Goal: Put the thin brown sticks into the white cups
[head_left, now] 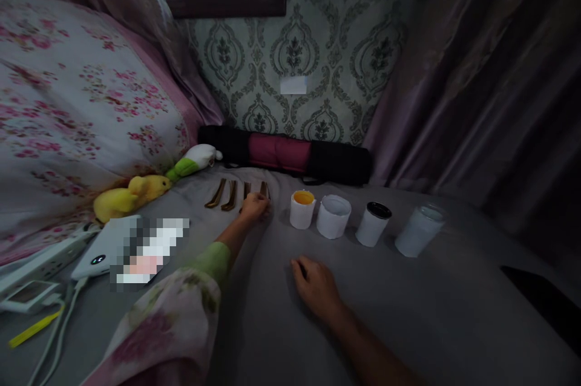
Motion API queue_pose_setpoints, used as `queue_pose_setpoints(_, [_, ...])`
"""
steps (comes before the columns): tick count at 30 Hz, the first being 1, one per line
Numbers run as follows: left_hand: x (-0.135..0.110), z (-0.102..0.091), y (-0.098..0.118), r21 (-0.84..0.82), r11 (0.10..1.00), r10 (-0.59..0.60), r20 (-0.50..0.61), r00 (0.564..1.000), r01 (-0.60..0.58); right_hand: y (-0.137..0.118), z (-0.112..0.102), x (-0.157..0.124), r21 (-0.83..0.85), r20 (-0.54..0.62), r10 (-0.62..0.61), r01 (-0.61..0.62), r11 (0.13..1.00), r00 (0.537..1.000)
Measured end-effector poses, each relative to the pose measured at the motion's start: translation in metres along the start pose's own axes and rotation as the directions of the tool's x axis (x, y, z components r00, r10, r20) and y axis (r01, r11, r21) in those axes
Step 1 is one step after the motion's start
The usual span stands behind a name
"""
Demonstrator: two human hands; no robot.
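My left hand point(255, 207) reaches forward with curled fingers at the lower end of a long, narrow brown piece point(264, 188), the rightmost in a row. More such brown pieces point(229, 196), thin and bent at the near end, lie beside it to the left; their exact kind is unclear. The fingertips are partly hidden. My right hand point(315, 286) rests on the grey sheet in a loose fist, nothing visible in it. Just beyond it stand a white-wrapped cup with a yellow inside point(302, 212), a wider white cup point(333, 218), a white cup with a dark top point(373, 225) and a clear-rimmed jar point(418, 232).
A black and maroon roll bag point(281, 153) lies along the wall. Yellow plush toy point(131, 195), power strip point(49, 262), white power bank point(106, 247), cables and a yellow pen-like stick point(36, 327) are at left. A dark flat object point(540, 298) lies at right.
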State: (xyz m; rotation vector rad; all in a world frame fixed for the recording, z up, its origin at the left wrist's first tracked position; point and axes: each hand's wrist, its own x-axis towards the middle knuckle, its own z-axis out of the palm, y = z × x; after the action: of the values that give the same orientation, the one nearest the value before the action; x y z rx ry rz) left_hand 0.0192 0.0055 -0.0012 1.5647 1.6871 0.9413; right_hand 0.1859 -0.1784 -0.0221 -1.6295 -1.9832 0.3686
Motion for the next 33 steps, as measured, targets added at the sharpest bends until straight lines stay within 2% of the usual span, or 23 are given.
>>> queue_pose_setpoints(5, [-0.013, 0.009, 0.006, -0.379, 0.914, -0.128, 0.061, 0.990, 0.141, 0.000, 0.001, 0.001, -0.015, 0.003, 0.008, -0.008, 1.000, 1.000])
queue_pose_setpoints(11, [-0.033, 0.014, 0.005, -0.624, 0.748, -0.196, 0.118, 0.973, 0.227, 0.001, 0.002, 0.000, -0.021, 0.000, -0.001, 0.001, 1.000, 1.000])
queue_pose_setpoints(16, [-0.049, 0.015, 0.004, -0.716, 0.647, -0.195, 0.174, 0.965, 0.261, 0.001, 0.002, 0.000, -0.019, 0.004, -0.003, 0.003, 1.000, 1.000])
queue_pose_setpoints(23, [-0.069, 0.013, 0.004, -0.782, 0.553, -0.168, 0.232, 0.958, 0.287, 0.000, 0.001, -0.001, -0.006, 0.007, -0.018, 0.018, 1.000, 1.000])
queue_pose_setpoints(29, [-0.093, 0.016, 0.004, -0.838, 0.479, -0.136, 0.225, 0.965, 0.263, 0.001, 0.004, 0.002, 0.025, 0.010, 0.002, -0.002, 1.000, 1.000])
queue_pose_setpoints(33, [-0.107, 0.019, 0.003, -0.859, 0.447, -0.121, 0.218, 0.968, 0.249, 0.005, 0.007, 0.004, 0.104, -0.011, 0.021, -0.020, 0.994, 1.000])
